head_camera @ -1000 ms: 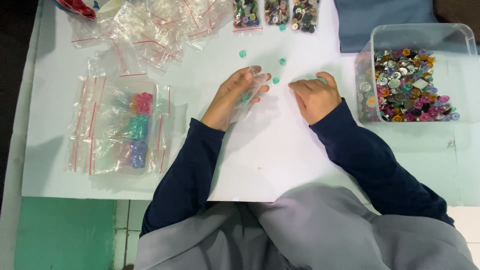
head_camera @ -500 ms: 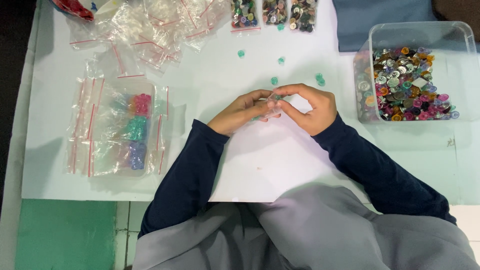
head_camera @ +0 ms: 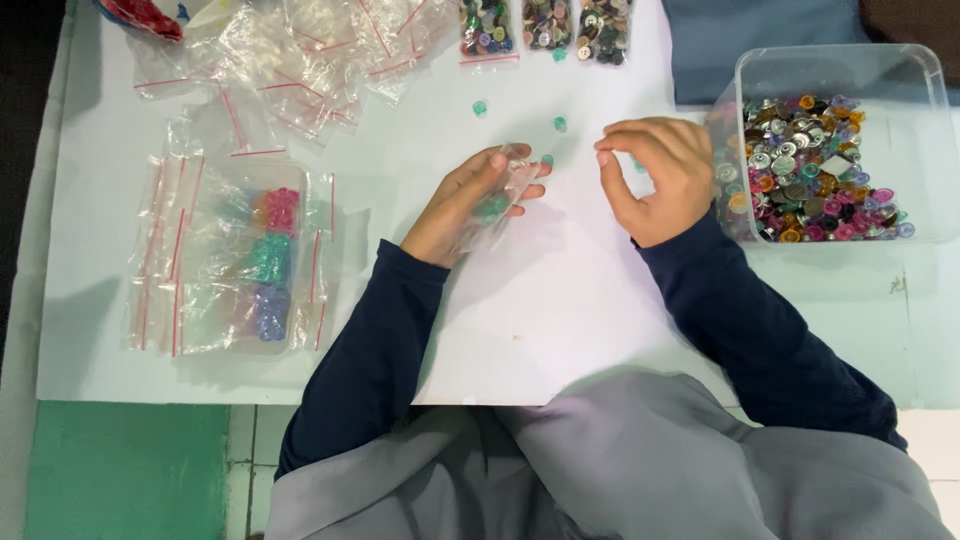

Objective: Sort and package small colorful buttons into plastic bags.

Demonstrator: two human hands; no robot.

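Small sorting and packing workplace, likely home-based, white table over tiled floor at lower left, clear tub of mixed buttons at upper right, heaps of empty zip bags at upper left, filled button bags along top edge

navy sleeves — grey garment

Single head camera, looking steeply down, close over white table
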